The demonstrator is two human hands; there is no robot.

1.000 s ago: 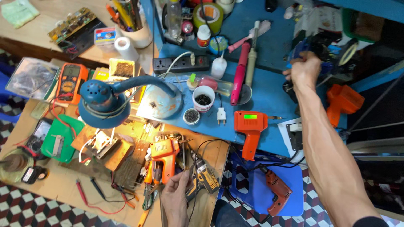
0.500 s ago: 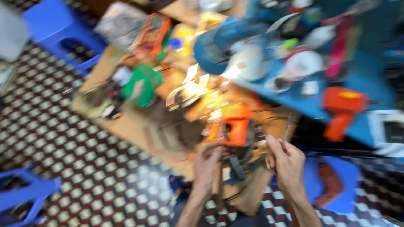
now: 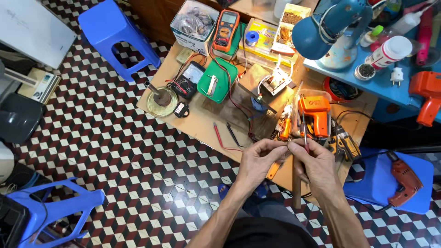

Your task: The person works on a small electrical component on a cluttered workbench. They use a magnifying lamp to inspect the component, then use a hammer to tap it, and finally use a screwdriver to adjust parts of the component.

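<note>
Both my hands meet over the near edge of the wooden table (image 3: 202,120). My right hand (image 3: 318,164) grips a thin red-handled tool (image 3: 304,134) that points up and away from me. My left hand (image 3: 258,160) pinches a small part against the tool's lower end; the part is too small to make out. Just beyond my fingers lie an orange pistol-shaped tool (image 3: 315,112), an orange-handled screwdriver (image 3: 285,128) and a heap of pliers (image 3: 343,143).
On the table are a green box (image 3: 217,79), an orange multimeter (image 3: 226,30), red and black probes (image 3: 224,135) and a round dish (image 3: 161,101). A blue lamp (image 3: 328,25) hangs over it. A red drill (image 3: 404,177) lies on a blue stool; other blue stools (image 3: 115,36) stand on the checkered floor.
My right hand has come back from the far right of the blue bench and joined my left hand at the table's near edge. The view has swung left and down.
</note>
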